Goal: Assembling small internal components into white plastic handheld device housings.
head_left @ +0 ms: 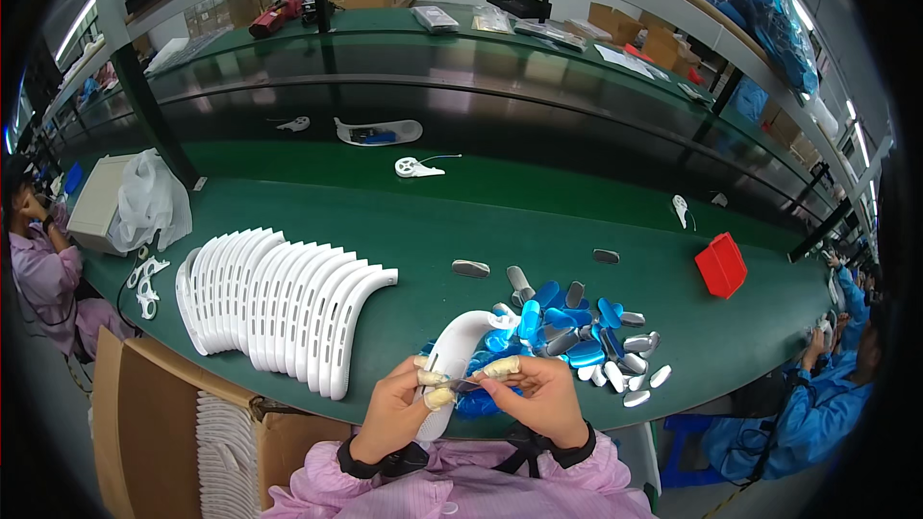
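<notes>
My left hand is closed around a curved white plastic part, keeping it tilted over the front edge of the table. Opposite it, my right hand pinches a small dark grey piece against the side of that part; its exact shape is mostly covered by the fingers. Pale yellow finger covers wrap several of my fingertips. Just beyond my right hand lies a loose pile of oval pieces, some silver and some with blue film. Blue film also shows beneath my hands.
A long row of matching white curved parts stands at left. A red bin sits at right. An open cardboard box adjoins the table's front left. Shelving spans the back. Other people sit at both sides, a blue sleeve at right.
</notes>
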{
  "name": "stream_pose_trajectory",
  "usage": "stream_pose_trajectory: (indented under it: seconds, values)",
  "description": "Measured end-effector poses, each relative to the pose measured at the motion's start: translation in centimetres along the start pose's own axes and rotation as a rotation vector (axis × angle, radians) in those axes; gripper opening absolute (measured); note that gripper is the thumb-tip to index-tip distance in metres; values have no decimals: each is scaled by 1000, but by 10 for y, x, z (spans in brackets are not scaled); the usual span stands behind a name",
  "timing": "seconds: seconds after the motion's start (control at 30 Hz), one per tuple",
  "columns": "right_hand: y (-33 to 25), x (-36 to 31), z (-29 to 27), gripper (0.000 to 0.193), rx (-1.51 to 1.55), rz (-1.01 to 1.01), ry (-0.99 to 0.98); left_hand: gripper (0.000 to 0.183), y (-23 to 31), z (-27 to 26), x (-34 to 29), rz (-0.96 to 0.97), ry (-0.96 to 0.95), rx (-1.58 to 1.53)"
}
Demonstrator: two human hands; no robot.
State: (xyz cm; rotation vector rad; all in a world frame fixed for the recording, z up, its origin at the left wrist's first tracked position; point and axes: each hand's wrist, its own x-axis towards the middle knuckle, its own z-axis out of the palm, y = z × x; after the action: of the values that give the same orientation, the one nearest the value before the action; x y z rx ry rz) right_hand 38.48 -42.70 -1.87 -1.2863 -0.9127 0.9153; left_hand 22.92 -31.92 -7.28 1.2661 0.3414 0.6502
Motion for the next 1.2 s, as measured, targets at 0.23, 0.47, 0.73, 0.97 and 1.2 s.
stream_pose_trajectory:
  seconds: [0.23,0.47,0.73,0.97,1.2]
  values:
    - [-1,2,-12,13,-241,-78,52,20,-1,-4,-1,-106,-82,-131]
    - [-2,1,-25,24,-695,-316,197,20,2,-5,4,-90,-39,3]
    - [3,25,-15,29,-24,-37,85,63,5,-3,5,-66,-115,-199]
    - [5,26,-9,29,-159,29,-85,99,23,-6,11,-237,-169,-560]
    - [5,25,-1,29,-410,-92,-129,101,21,-10,9,-284,-185,-808]
